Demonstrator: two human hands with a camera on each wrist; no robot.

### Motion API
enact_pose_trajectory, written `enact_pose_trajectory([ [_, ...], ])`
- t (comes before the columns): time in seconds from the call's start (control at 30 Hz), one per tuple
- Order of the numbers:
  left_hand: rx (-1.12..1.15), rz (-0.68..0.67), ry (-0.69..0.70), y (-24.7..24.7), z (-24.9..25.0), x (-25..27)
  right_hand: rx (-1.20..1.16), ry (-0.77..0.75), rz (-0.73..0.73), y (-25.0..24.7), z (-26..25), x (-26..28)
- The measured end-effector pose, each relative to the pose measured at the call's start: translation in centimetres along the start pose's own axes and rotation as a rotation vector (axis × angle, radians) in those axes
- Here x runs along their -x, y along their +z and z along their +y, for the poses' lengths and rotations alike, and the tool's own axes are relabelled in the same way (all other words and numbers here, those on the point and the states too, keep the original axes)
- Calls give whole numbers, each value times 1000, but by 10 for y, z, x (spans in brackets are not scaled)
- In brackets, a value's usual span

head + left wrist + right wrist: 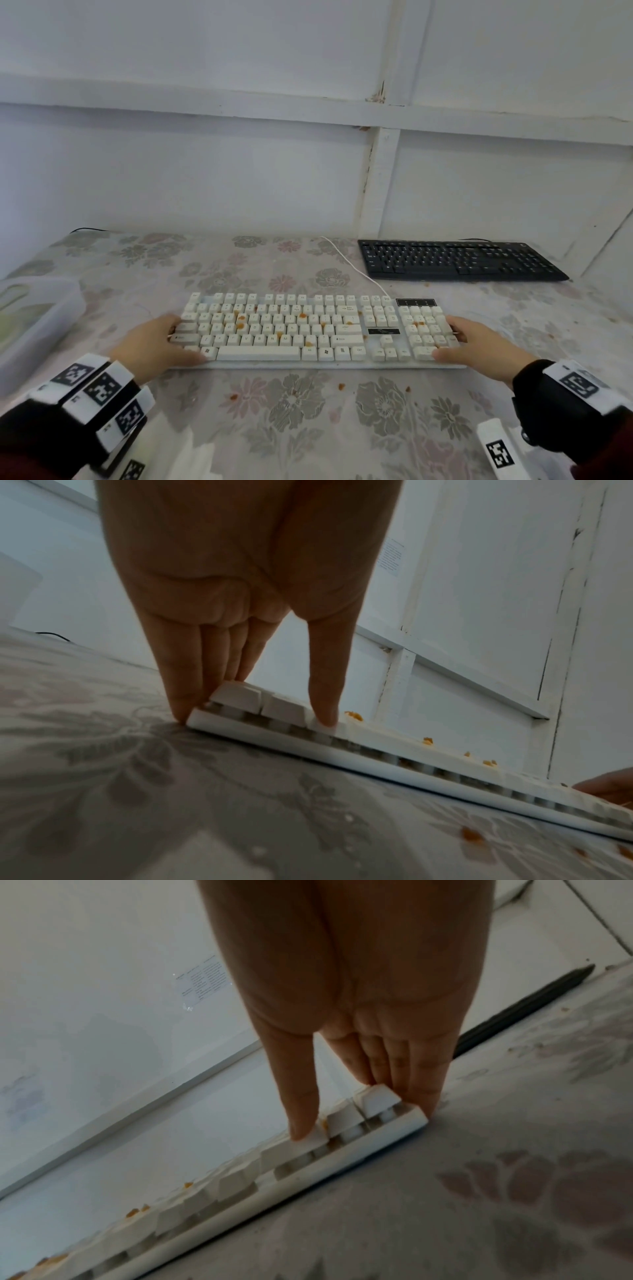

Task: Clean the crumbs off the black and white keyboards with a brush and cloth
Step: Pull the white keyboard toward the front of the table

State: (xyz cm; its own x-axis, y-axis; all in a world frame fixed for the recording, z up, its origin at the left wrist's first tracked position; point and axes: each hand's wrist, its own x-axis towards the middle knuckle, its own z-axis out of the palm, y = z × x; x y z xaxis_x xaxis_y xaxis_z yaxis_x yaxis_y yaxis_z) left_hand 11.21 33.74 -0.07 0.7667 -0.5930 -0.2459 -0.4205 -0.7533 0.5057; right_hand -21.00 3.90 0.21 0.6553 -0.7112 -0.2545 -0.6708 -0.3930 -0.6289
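Note:
The white keyboard (274, 329) lies across the floral tablecloth with orange crumbs (239, 325) scattered over its keys. My left hand (188, 342) holds its left end, thumb (325, 718) on a front key and fingers (185, 696) down against the end edge. At the other end my right hand (445, 342) holds on the same way, thumb (301, 1123) on a key, fingers (424, 1085) against the edge. The black keyboard (459, 260) sits at the back right by the wall, apart from both hands.
A translucent plastic container (37, 318) stands at the left table edge. The white keyboard's cable (346, 263) runs back toward the wall. A few crumbs (340, 386) lie on the tablecloth (308, 428) in front of the keyboard. White wall panels close off the back.

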Motion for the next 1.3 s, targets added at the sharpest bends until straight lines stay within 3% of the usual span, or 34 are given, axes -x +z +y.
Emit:
enact_pose_trajectory([
  [0.23,84,-31,65,-10,-12,11,252,77,59,4,-45,6],
  [0.4,130,35,159,-27,-23,21,169,-69,68,34,-110,5],
  [0.67,178,186,363,-96,-84,45,-70,-380,-189,139,-276,1],
  [0.83,147,268,292,-154,-149,36,-37,-541,-317,217,-379,-9],
  [0.97,118,301,209,-186,-200,25,-25,-557,-376,272,-433,-24],
  [1.1,211,165,94,-200,-243,14,30,-521,-423,311,-465,-38],
  [1.3,432,-153,93,-198,-281,-6,45,-335,-545,346,-478,-59],
])
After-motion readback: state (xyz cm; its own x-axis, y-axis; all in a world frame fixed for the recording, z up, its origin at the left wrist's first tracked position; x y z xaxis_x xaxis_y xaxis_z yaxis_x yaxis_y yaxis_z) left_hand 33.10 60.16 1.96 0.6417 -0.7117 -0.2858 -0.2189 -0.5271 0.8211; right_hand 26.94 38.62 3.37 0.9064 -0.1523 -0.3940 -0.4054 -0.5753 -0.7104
